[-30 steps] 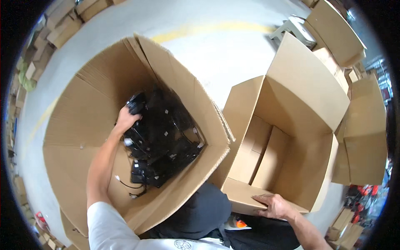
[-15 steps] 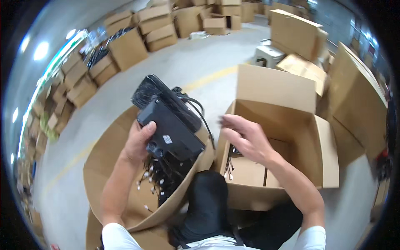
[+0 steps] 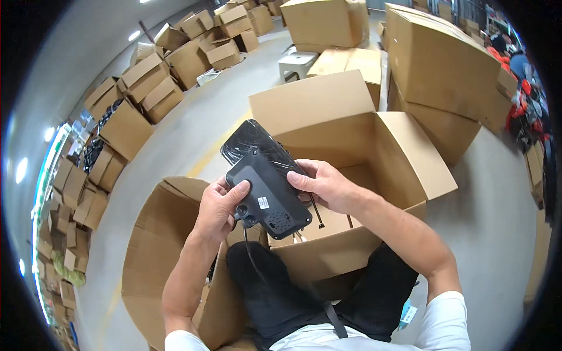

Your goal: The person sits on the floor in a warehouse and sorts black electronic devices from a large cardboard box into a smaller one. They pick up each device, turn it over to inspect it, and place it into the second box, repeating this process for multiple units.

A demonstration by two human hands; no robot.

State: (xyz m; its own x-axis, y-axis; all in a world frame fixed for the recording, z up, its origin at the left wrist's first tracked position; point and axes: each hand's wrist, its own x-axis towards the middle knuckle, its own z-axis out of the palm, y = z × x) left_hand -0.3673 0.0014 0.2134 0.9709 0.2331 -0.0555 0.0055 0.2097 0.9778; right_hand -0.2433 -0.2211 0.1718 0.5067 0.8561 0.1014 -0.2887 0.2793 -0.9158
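Note:
My left hand (image 3: 222, 207) grips a flat black plastic housing (image 3: 280, 205) by its left edge, thumb on top. The housing bears a small white label, a patch of small round holes and round knobs at its lower left. A thin black cable (image 3: 250, 251) hangs from it. Behind it lies a black panel (image 3: 253, 139) under shiny clear film, partly covered by the housing. My right hand (image 3: 325, 186) is closed on the right edge of this pair, thumb in front and fingers hidden behind. Below that hand dangles a short black lead (image 3: 317, 213) with a small connector.
An open cardboard box (image 3: 351, 248) stands in front of my knees, its flaps folded out. Left of my legs is another open carton (image 3: 155, 245). A white stool (image 3: 297, 63) and large cartons (image 3: 442, 61) stand beyond; stacked boxes (image 3: 146, 79) line the far left.
My view has turned to the right. My right hand has come from above the right box to grip the black units, which now hang between the two boxes, out of the left carton.

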